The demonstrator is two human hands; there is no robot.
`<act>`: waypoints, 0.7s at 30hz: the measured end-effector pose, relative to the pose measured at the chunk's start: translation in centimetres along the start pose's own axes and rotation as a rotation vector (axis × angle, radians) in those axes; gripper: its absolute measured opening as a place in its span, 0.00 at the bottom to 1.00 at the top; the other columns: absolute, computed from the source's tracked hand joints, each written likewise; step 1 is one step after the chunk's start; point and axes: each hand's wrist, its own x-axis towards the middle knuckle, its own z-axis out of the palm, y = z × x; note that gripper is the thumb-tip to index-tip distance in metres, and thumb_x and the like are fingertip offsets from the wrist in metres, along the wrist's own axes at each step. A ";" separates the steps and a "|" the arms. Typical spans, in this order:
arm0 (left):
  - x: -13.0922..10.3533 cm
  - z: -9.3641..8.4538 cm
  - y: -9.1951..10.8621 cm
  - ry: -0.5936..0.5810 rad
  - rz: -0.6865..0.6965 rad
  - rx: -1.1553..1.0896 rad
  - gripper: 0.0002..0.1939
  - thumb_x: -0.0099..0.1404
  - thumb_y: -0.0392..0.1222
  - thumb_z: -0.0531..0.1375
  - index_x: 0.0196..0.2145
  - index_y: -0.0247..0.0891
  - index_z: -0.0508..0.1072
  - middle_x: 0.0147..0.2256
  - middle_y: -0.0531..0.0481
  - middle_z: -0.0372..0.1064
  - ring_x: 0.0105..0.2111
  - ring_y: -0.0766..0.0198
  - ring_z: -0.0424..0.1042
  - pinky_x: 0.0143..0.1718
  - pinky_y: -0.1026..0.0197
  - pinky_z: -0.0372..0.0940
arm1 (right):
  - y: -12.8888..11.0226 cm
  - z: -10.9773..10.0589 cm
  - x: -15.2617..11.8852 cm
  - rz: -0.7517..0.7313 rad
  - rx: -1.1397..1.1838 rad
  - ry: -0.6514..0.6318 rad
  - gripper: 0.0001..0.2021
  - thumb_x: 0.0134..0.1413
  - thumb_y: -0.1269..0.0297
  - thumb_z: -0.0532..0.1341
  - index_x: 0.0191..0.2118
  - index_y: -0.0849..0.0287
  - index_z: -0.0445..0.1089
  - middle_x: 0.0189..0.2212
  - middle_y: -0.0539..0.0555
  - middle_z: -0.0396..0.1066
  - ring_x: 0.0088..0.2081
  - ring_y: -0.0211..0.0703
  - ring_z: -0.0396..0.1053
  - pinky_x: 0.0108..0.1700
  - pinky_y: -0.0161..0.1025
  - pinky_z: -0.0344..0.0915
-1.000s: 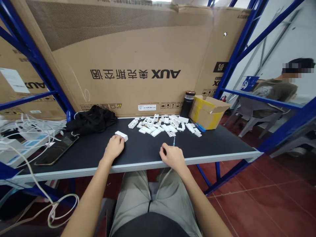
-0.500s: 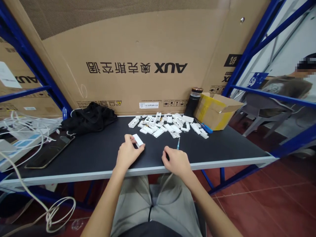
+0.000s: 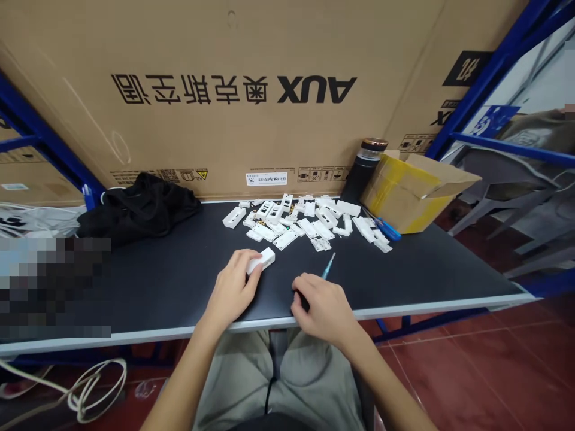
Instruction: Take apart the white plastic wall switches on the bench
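My left hand (image 3: pixel 233 288) grips a small white plastic case (image 3: pixel 262 261) between thumb and fingers, low over the black tabletop (image 3: pixel 179 287). My right hand (image 3: pixel 324 305) is curled, with a thin screwdriver (image 3: pixel 329 267) held in it. The screwdriver's translucent blue handle and its tip stick out past the knuckles, pointing away from me; the fingers hide the rest. Beyond both hands lies a loose spread of white plastic housings and covers (image 3: pixel 286 239), some with dark slots. A single housing (image 3: pixel 234 217) sits at the left end of this spread.
Behind the parts stand a black bottle (image 3: pixel 357 176) and an opened carton with yellow tape (image 3: pixel 399 191). A blue-handled tool (image 3: pixel 387 228) lies by the carton. Black cloth (image 3: pixel 139 206) lies at the back left. A large cardboard box (image 3: pixel 215 137) walls off the back; blue rack posts (image 3: pixel 471 96) flank it.
My left hand has turned the white case, so its long side now slants up to the right. The screwdriver in my right hand leans further right. The view has shifted closer to the table.
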 end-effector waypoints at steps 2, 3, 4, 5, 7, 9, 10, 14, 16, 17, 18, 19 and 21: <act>0.1 0.1 -0.1 0.038 -0.008 -0.022 0.12 0.75 0.49 0.49 0.51 0.45 0.67 0.54 0.48 0.68 0.52 0.57 0.71 0.52 0.56 0.64 | 0.5 -0.5 0.1 -0.070 0.098 -0.015 0.04 0.57 0.72 0.55 0.34 0.57 0.66 0.31 0.51 0.68 0.35 0.41 0.65 0.32 0.38 0.53; 0.2 0.1 -0.1 0.044 -0.020 -0.032 0.13 0.76 0.49 0.49 0.51 0.45 0.67 0.53 0.47 0.68 0.52 0.57 0.71 0.52 0.55 0.64 | 0.8 -0.8 0.1 -0.099 0.142 -0.019 0.05 0.58 0.72 0.55 0.34 0.57 0.67 0.31 0.51 0.67 0.36 0.41 0.65 0.33 0.38 0.55; 0.3 0.2 -0.2 0.043 -0.037 -0.041 0.13 0.76 0.49 0.49 0.51 0.45 0.67 0.52 0.47 0.68 0.52 0.57 0.71 0.52 0.55 0.63 | 1.1 -1.0 0.1 -0.120 0.173 -0.022 0.06 0.60 0.72 0.54 0.35 0.57 0.67 0.31 0.52 0.67 0.36 0.42 0.64 0.34 0.37 0.56; 0.3 0.2 -0.2 0.039 -0.054 -0.048 0.13 0.76 0.49 0.48 0.51 0.44 0.67 0.51 0.48 0.69 0.51 0.57 0.71 0.52 0.54 0.63 | 1.5 -1.1 0.1 -0.127 0.192 -0.022 0.07 0.61 0.72 0.53 0.35 0.58 0.67 0.32 0.53 0.66 0.37 0.42 0.64 0.35 0.37 0.58; 0.4 0.3 -0.3 0.032 -0.088 -0.047 0.14 0.77 0.48 0.47 0.49 0.44 0.68 0.50 0.48 0.69 0.49 0.57 0.72 0.52 0.54 0.64 | 2.2 -1.3 0.0 -0.097 0.199 -0.013 0.07 0.63 0.72 0.53 0.37 0.58 0.68 0.34 0.54 0.67 0.38 0.43 0.64 0.37 0.38 0.61; 0.5 0.5 -0.3 0.027 -0.106 -0.016 0.14 0.77 0.48 0.46 0.47 0.44 0.69 0.52 0.48 0.68 0.50 0.57 0.71 0.53 0.53 0.64 | 3.1 -1.3 0.0 -0.045 0.178 0.004 0.08 0.63 0.71 0.53 0.40 0.58 0.69 0.37 0.55 0.68 0.40 0.44 0.66 0.37 0.38 0.63; 0.5 0.5 -0.2 0.020 -0.104 0.012 0.15 0.77 0.48 0.46 0.47 0.44 0.70 0.53 0.47 0.67 0.52 0.56 0.70 0.54 0.52 0.64 | 3.5 -1.3 0.0 -0.023 0.164 0.017 0.07 0.64 0.71 0.54 0.42 0.57 0.69 0.38 0.55 0.69 0.41 0.44 0.66 0.38 0.38 0.64; 0.6 0.5 0.0 -0.024 -0.069 0.102 0.15 0.77 0.49 0.47 0.51 0.43 0.67 0.55 0.44 0.65 0.57 0.52 0.65 0.58 0.45 0.62 | 5.9 -1.5 0.7 -0.016 0.113 0.071 0.07 0.64 0.70 0.56 0.44 0.57 0.69 0.45 0.58 0.70 0.46 0.47 0.68 0.41 0.40 0.67; 0.7 0.4 0.2 -0.061 -0.046 0.105 0.15 0.76 0.50 0.49 0.53 0.42 0.66 0.57 0.43 0.64 0.57 0.51 0.64 0.58 0.45 0.63 | 7.1 -2.1 1.7 -0.038 0.075 0.069 0.07 0.64 0.70 0.56 0.45 0.58 0.69 0.47 0.59 0.70 0.48 0.48 0.68 0.43 0.41 0.68; 0.7 0.4 0.3 -0.087 -0.028 0.106 0.16 0.76 0.50 0.50 0.55 0.43 0.65 0.57 0.42 0.63 0.58 0.51 0.64 0.57 0.45 0.65 | 7.7 -2.5 2.5 -0.048 0.046 0.050 0.08 0.65 0.69 0.55 0.46 0.58 0.69 0.46 0.59 0.70 0.47 0.49 0.68 0.43 0.42 0.68; 0.7 0.4 0.4 -0.120 -0.006 0.108 0.16 0.75 0.50 0.50 0.56 0.43 0.64 0.58 0.42 0.62 0.58 0.50 0.64 0.56 0.46 0.66 | 8.2 -2.9 3.5 -0.056 0.012 0.023 0.08 0.65 0.69 0.55 0.47 0.59 0.69 0.45 0.60 0.71 0.46 0.49 0.68 0.44 0.43 0.68; 0.8 0.4 0.5 -0.154 0.019 0.111 0.17 0.75 0.50 0.51 0.57 0.44 0.64 0.58 0.42 0.62 0.58 0.50 0.64 0.56 0.46 0.67 | 8.7 -3.3 4.6 -0.071 -0.022 -0.011 0.09 0.66 0.68 0.54 0.47 0.59 0.69 0.43 0.60 0.71 0.45 0.50 0.68 0.45 0.45 0.68; 0.9 0.6 0.7 -0.212 0.063 0.119 0.19 0.74 0.49 0.52 0.60 0.45 0.62 0.58 0.41 0.62 0.57 0.50 0.65 0.54 0.46 0.68 | 9.6 -3.9 7.4 -0.115 -0.053 -0.094 0.10 0.67 0.68 0.53 0.47 0.60 0.70 0.41 0.59 0.71 0.43 0.50 0.69 0.46 0.46 0.67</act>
